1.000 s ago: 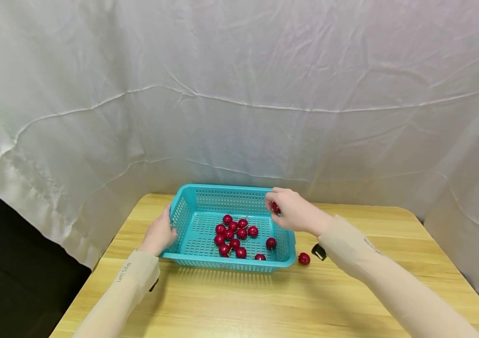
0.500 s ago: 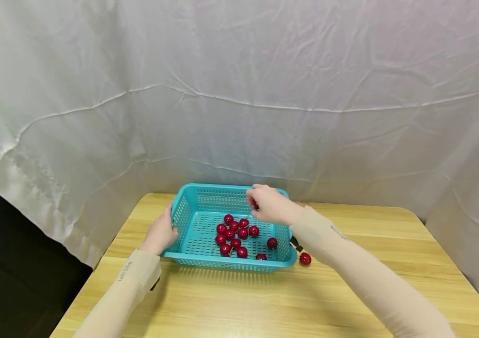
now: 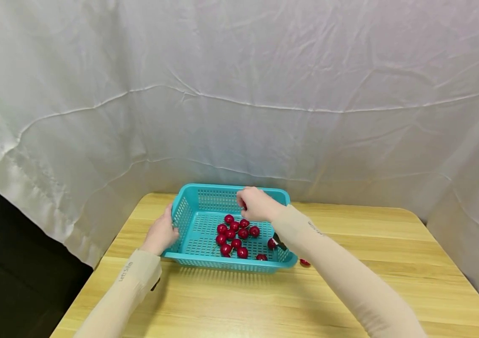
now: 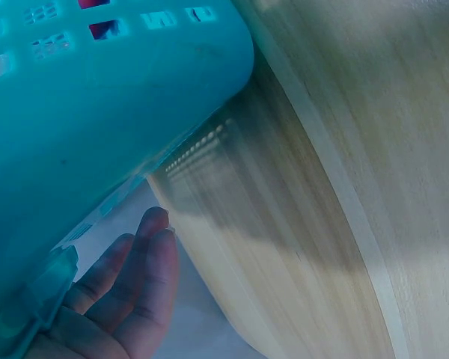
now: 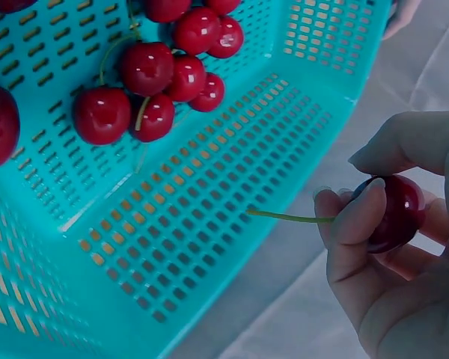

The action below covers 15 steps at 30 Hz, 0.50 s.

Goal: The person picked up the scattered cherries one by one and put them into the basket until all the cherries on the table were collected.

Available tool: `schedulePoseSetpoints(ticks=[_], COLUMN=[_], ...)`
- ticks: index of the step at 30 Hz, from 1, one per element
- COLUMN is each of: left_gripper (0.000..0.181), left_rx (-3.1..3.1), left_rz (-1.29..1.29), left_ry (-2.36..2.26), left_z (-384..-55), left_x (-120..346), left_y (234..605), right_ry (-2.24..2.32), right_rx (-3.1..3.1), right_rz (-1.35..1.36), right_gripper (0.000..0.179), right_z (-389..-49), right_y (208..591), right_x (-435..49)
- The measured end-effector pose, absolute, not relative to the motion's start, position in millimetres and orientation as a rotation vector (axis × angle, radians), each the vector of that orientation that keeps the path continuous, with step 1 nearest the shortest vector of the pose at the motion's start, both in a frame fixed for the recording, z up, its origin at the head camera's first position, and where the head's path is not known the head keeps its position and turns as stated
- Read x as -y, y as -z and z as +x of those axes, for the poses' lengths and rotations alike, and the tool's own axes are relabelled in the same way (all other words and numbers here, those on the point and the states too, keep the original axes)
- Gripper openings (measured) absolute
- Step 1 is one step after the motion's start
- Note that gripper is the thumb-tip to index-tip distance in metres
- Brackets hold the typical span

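A turquoise slotted plastic basket [image 3: 222,264] stands on the table with several red cherries [image 3: 243,252] on its floor. My left hand [image 3: 161,234] grips the basket's left side, thumb over the rim; in the left wrist view its fingers [image 4: 151,288] extend outside the wall. Over the basket's back right part, my right hand [image 3: 257,204] holds one cherry. The right wrist view shows this dark red cherry [image 5: 401,217] between thumb and fingers, its green stem [image 5: 288,218] pointing towards the basket.
A single cherry [image 3: 305,263] lies on the wooden table [image 3: 231,300] just right of the basket, partly covered by the right sleeve [image 3: 341,263]. Pale curtains [image 3: 239,117] hang behind the table. Dark fabric [image 3: 15,263] shows at the left.
My right hand has moved left with its cherry, from the basket's right rim to over the inside. The right sleeve now partly covers the table cherry. My left hand stays on the basket.
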<state>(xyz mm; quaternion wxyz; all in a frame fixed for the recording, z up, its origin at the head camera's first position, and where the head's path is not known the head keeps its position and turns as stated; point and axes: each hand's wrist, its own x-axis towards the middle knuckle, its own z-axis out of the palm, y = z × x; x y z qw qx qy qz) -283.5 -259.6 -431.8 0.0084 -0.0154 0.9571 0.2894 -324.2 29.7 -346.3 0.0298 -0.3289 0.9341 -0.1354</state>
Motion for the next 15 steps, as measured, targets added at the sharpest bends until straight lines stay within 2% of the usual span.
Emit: schedulePoseSetpoints(ticks=[8, 15], left_gripper=[0.084, 0.082], left_rx=[-2.978, -2.997], left_rz=[-0.053, -0.044], left_ry=[-0.907, -0.895], left_z=[-284, -283], left_x=[259, 260], left_y=[432, 432], right_ry=[0.424, 0.397], right_rx=[-2.846, -2.829], right_rz=[-0.882, -0.807], right_gripper=[0.015, 0.01], right_z=[-331, -334], right_y=[358, 367], right_x=[-25, -24])
